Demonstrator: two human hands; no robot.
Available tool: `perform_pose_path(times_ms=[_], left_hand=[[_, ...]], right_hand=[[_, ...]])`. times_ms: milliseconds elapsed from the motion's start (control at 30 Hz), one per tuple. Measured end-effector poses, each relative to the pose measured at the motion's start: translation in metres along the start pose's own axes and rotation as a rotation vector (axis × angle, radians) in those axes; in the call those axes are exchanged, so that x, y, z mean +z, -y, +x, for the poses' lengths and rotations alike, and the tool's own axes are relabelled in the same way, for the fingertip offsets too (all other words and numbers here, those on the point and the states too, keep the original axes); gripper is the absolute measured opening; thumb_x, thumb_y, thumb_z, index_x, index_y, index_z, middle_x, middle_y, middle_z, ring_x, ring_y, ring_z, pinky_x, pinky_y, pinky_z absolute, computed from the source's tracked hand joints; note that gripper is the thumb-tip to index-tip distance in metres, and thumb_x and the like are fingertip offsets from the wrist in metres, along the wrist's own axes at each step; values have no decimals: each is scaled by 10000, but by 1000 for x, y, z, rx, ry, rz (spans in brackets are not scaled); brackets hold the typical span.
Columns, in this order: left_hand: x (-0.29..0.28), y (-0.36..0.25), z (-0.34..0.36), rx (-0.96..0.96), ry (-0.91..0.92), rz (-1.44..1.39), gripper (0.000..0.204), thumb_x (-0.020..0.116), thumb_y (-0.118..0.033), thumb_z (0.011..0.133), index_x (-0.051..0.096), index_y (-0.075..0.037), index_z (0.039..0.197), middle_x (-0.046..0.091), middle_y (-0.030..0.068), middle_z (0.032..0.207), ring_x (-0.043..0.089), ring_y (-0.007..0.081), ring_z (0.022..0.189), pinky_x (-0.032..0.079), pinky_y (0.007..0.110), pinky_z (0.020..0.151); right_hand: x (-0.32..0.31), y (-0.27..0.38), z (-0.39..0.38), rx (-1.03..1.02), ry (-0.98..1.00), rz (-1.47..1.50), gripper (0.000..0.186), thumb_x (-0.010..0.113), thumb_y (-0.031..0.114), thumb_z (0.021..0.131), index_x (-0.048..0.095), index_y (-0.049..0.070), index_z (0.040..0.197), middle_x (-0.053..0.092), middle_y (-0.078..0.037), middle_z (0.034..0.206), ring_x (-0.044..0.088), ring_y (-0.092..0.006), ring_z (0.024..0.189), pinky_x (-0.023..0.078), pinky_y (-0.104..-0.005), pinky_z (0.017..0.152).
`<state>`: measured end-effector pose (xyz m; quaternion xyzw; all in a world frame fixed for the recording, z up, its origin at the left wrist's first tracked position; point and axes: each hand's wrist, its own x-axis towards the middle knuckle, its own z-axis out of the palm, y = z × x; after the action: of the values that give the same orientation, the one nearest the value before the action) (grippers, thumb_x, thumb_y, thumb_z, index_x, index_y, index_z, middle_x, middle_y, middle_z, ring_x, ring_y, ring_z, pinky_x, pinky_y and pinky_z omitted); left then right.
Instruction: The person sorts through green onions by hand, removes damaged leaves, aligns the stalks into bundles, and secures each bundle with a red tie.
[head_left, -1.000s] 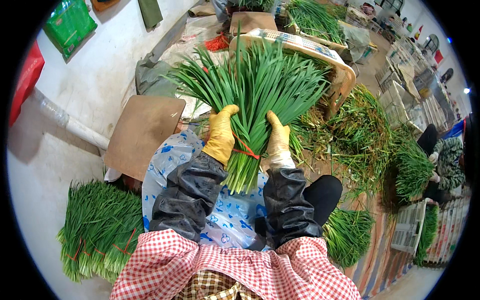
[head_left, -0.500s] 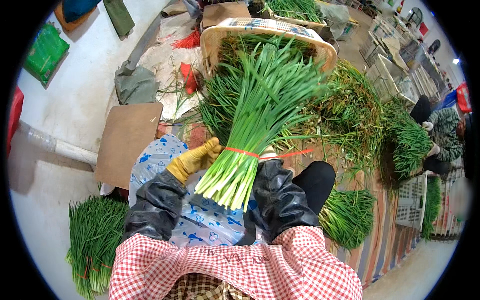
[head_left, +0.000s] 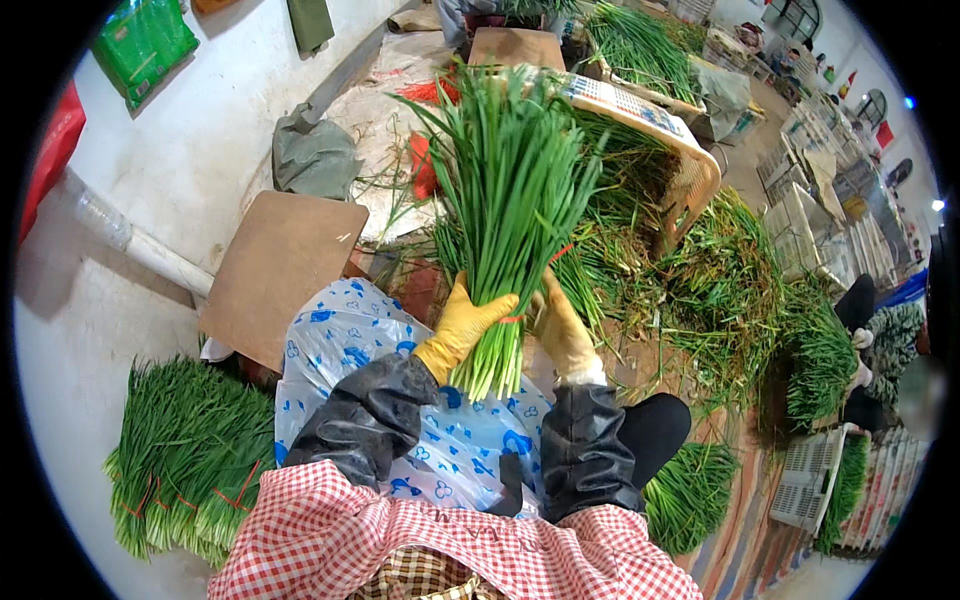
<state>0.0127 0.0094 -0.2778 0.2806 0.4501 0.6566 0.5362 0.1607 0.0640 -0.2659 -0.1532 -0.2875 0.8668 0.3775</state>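
Upright above my lap is a bunch of Chinese chives (head_left: 515, 170), its green leaves fanned away from me and pale cut ends toward me. My left hand (head_left: 460, 330), in a yellow glove, wraps the bunch low on its left side, thumb across the front. A red tie (head_left: 512, 319) circles the stems by that thumb. My right hand (head_left: 562, 325), in a tan-yellow glove, is closed at the right side of the stems. A loose end of the tie sticks up past its fingertips, which the leaves partly hide.
Several tied bunches (head_left: 190, 460) lie at left, beside a brown board (head_left: 285, 270). Ahead, a tipped plastic basket (head_left: 690, 170) holds more chives. Loose trimmings (head_left: 725, 270) heap to its right. A blue-patterned plastic sheet (head_left: 350, 330) covers my lap. Another person (head_left: 890, 345) sits far right.
The bunch has turned more upright. My left hand has gone from beside it to gripping its stems. My right hand, mostly hidden behind it before, now shows at its right. The view has shifted.
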Motion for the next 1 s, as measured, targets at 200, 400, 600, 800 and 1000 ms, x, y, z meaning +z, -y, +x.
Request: perform_pose_path(times_ms=[200, 400, 600, 800, 1000], left_hand=[[9, -4, -10, 225, -72, 370, 834, 803, -82, 678, 298, 3, 1337, 493, 118, 1238, 489, 204, 1128, 403, 317, 975], [-12, -29, 34, 67, -189, -55, 380, 716, -262, 824, 611, -30, 1106, 643, 52, 1024, 595, 150, 907, 485, 285, 801], [-27, -32, 27, 43, -143, -128, 400, 665, -327, 856, 611, -40, 1129, 636, 34, 1065, 597, 145, 938, 473, 298, 841], [-22, -42, 27, -48, -1, -291, 389, 645, -301, 866, 583, -57, 1162, 610, 36, 1122, 538, 141, 1067, 403, 294, 947], [-34, -43, 10, 67, 264, -107, 710, 655, -187, 844, 264, -54, 1421, 476, 63, 1294, 475, 161, 1152, 350, 297, 1012]], right_hand=[[55, 12, 50, -254, -322, -102, 333, 703, 196, 789, 623, 8, 1052, 651, -68, 993, 618, -183, 838, 501, -324, 758], [56, 6, 47, -228, -290, -251, 378, 704, 162, 780, 592, -18, 1092, 643, -104, 991, 624, -205, 834, 513, -322, 761], [38, 6, 49, -42, -274, -63, 397, 662, 211, 801, 584, -11, 1122, 640, -112, 1034, 633, -234, 870, 522, -347, 802], [4, -7, 55, -24, -242, 48, 408, 608, 240, 836, 557, 1, 1163, 624, -126, 1096, 615, -251, 957, 505, -382, 877], [-2, -25, 44, 8, -298, 208, 423, 578, 266, 853, 536, 5, 1184, 611, -138, 1109, 606, -286, 960, 499, -411, 886]])
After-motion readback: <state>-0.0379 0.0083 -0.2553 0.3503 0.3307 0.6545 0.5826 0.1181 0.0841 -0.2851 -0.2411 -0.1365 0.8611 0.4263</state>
